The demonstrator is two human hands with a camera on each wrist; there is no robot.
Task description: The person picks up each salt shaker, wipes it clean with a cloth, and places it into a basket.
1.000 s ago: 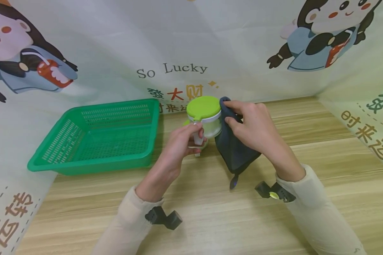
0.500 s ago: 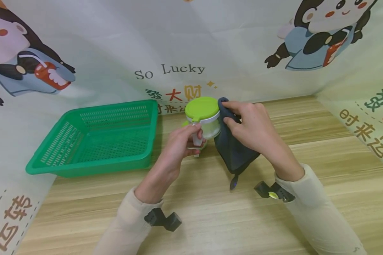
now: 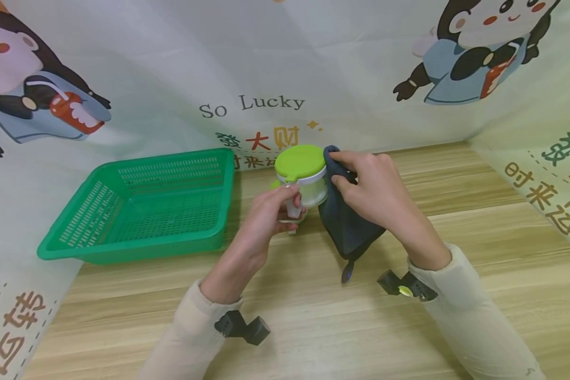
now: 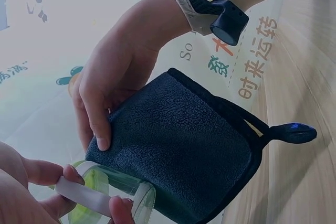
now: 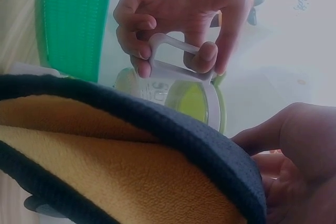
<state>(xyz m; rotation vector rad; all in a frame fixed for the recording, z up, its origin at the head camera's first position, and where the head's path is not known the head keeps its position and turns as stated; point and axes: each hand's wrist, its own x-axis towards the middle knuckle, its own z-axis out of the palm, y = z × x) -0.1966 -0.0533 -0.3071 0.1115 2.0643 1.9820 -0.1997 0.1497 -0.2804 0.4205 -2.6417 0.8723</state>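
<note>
A clear jar with a bright green lid (image 3: 300,161) is held over the table by my left hand (image 3: 266,214), whose fingers and thumb grip its white handle (image 4: 84,196). My right hand (image 3: 377,184) pinches the top edge of a folded dark blue-grey cloth (image 3: 349,227) and holds it against the jar's right side. An orange-tan inner face (image 5: 136,171) of the cloth shows in the right wrist view, and a small loop (image 4: 294,132) hangs from its corner. The cloth hides part of the jar's wall.
A second green-lidded container (image 3: 275,184) stands behind the held jar, mostly hidden. To the left lies a green perforated plastic basket (image 3: 214,232) on the wood-grain table (image 3: 304,316). A printed backdrop (image 3: 313,58) rises behind the table and along its sides.
Both hands keep their holds on the jar and the cloth. The head view has shifted slightly, so the scene sits a little further left.
</note>
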